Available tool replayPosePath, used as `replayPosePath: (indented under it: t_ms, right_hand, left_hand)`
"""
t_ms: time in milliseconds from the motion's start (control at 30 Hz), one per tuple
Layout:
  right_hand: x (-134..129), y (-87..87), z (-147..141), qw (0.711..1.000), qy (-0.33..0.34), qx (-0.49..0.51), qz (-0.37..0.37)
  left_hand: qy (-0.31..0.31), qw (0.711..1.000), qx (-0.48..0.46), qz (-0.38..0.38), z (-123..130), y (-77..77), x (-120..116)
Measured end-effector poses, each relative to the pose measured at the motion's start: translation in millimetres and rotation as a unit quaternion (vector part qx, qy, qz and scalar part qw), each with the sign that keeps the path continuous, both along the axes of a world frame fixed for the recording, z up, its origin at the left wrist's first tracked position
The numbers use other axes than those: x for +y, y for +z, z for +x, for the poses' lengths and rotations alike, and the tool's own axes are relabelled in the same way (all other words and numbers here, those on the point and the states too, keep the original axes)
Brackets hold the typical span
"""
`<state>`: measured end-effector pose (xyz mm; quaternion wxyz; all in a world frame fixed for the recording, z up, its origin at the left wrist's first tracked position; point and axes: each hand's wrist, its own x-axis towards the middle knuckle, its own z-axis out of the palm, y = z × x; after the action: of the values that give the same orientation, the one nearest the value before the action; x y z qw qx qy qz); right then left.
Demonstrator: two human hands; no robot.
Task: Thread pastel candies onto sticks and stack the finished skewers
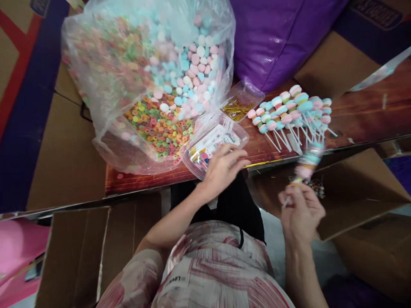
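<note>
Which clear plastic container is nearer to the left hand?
The front container, holding printed labels; the left hand is at its edge. The other container, with gold twist ties, sits farther back.

One head-worn camera is looking forward and steeply down over the patterned shirt [221,265], which is filling the bottom centre, nearest the lens. Left hand [223,169] and right hand [302,209] are showing close in, below mid-height. Desk [362,111] is stretching beyond, front edge slanting up rightward; frame top is cropping the clear plastic bag [180,21].
</note>
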<state>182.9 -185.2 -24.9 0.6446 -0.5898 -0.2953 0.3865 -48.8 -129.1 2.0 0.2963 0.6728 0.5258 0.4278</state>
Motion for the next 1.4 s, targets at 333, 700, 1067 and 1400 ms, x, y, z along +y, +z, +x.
replayPosePath:
  t_ms: [333, 700, 1067, 1400]
  right_hand:
    - [30.1, -27.2, 47.9, 0.997, -0.078, -0.015, -0.016]
    - [42.6, 26.6, -92.7, 0.919, 0.267, -0.273, 0.099]
    - [70.9, 36.1, -155.8, 0.96, 0.251, -0.089, 0.081]
    - [68.3, 34.7, -147.5, 0.969, 0.225, -0.072, 0.071]
  left_hand:
    - [0.182, 0.957, 0.201, -0.105, -49.6, -11.4, 33.9]
    - [0.163, 0.933, -0.304, -0.098, -57.6, -3.6, 32.4]
    - [0.143, 0.729, -0.64, -0.198, -30.0, 20.9, 7.7]
    - [0.205, 0.731, -0.629, -0.167, -9.1, 28.9, 1.9]
